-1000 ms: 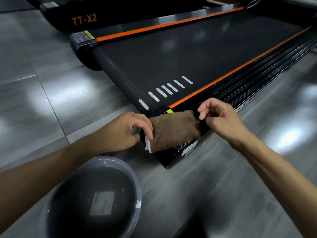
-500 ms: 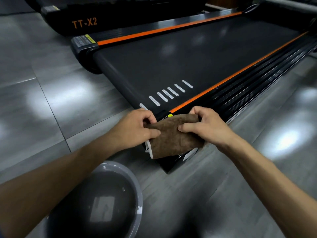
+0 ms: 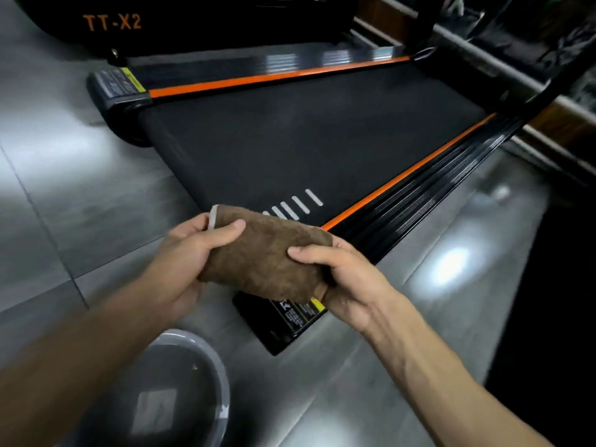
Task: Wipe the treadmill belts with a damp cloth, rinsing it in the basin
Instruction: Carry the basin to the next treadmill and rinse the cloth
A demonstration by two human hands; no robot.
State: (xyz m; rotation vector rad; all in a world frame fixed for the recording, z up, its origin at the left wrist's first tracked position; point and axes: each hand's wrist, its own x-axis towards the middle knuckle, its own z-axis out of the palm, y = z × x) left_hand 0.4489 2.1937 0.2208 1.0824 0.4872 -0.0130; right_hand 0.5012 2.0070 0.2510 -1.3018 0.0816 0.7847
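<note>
both hands, left hand (image 3: 180,253) and right hand (image 3: 342,279), grip the folded brown cloth (image 3: 264,256), long axis left-right; a second treadmill (image 3: 193,17) reads "tt-x2".

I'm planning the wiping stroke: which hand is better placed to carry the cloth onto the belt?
Probably the right hand. It grips the brown cloth at the end lying over the treadmill's orange-edged corner, next to the belt. The left hand holds the other end over the floor, nearer the basin.
</note>
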